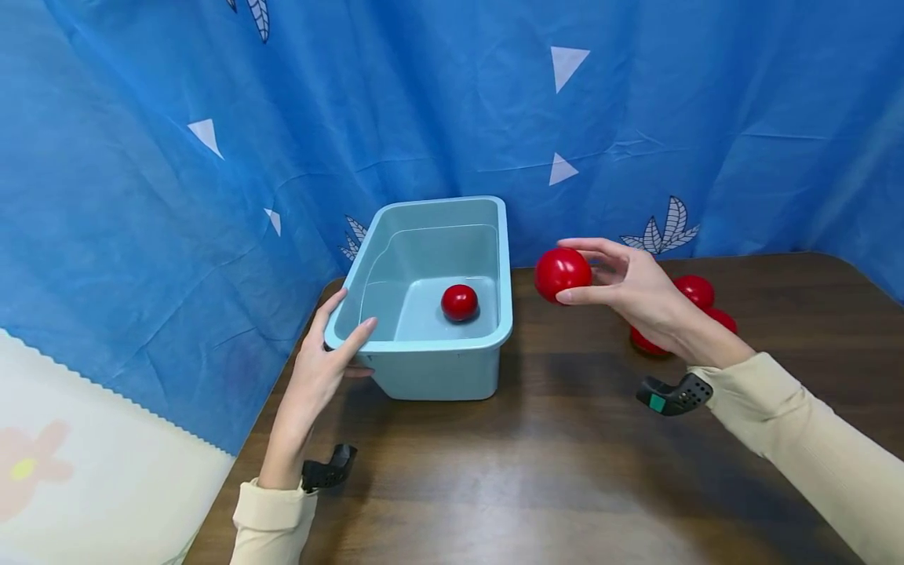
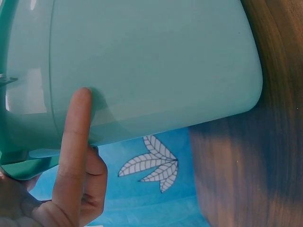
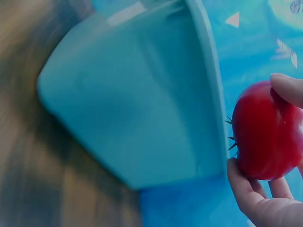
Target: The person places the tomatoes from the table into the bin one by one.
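Note:
A light blue-green plastic bin [image 1: 432, 370] stands on the table with one red tomato [image 1: 460, 303] on its floor. At its near left corner, my left hand [image 1: 318, 375] grips the rim, thumb over the front edge. One finger of that hand [image 2: 75, 137] lies straight along the outer wall in the left wrist view. My right hand [image 1: 646, 297] holds another tomato [image 1: 561, 275] between thumb and fingers, raised to the right of the bin. Small dark leaf tips show at that tomato's [image 3: 267, 132] end in the right wrist view.
Several more tomatoes [image 1: 694, 290] sit together on the brown wooden table [image 1: 537, 471], partly hidden behind my right hand and wrist. A blue patterned curtain [image 1: 438, 102] hangs behind the table and along its left side.

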Demonstrator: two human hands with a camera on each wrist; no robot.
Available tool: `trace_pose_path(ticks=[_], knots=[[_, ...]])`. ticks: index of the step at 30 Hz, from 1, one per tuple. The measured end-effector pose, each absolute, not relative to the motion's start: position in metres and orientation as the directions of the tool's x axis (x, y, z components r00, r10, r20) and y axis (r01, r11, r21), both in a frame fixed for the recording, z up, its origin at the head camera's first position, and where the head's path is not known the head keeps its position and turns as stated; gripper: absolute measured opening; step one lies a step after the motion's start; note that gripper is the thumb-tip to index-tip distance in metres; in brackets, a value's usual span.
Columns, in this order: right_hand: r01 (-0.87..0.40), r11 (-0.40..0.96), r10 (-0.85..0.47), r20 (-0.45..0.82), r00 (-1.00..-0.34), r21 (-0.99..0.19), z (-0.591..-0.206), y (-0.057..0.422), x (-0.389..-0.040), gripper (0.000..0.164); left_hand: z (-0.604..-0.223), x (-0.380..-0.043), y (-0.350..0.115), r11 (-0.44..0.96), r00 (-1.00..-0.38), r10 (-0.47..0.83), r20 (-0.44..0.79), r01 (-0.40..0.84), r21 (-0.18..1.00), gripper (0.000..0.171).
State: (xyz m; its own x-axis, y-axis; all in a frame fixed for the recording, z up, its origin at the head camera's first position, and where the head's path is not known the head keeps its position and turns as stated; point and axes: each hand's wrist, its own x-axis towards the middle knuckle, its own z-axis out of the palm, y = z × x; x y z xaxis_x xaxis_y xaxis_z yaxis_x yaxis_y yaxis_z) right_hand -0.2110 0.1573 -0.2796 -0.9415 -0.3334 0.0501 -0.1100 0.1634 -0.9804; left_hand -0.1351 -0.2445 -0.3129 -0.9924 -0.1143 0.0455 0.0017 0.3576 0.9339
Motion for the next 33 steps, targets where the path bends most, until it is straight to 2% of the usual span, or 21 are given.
trace_pose_path(ticks=[10,17,27,33], knots=[[-0.173,0.06,-0.439,0.13,-0.889,-0.983,-0.246,0.087,-0.241,0.067,-0.316,-0.137,-0.243,0.358,-0.992,-0.116,0.057,0.012,0.934,0.077],[-0.222,0.066,-0.479,0.164,-0.862,-0.973,-0.23,0.043,-0.261,0.069,-0.316,-0.136,-0.243,0.363,-0.99,-0.118,0.072,0.025,0.932,0.077],[-0.223,0.109,-0.459,0.15,-0.876,-0.969,-0.224,0.011,-0.282,0.069,-0.314,-0.137,-0.243,0.371,-0.99,-0.13,0.055,0.003,0.929,0.075],[-0.213,0.089,-0.449,0.151,-0.881,-0.973,-0.223,0.004,-0.286,0.068,-0.315,-0.137,-0.244,0.375,-0.99,-0.132,0.042,-0.01,0.927,0.077]])
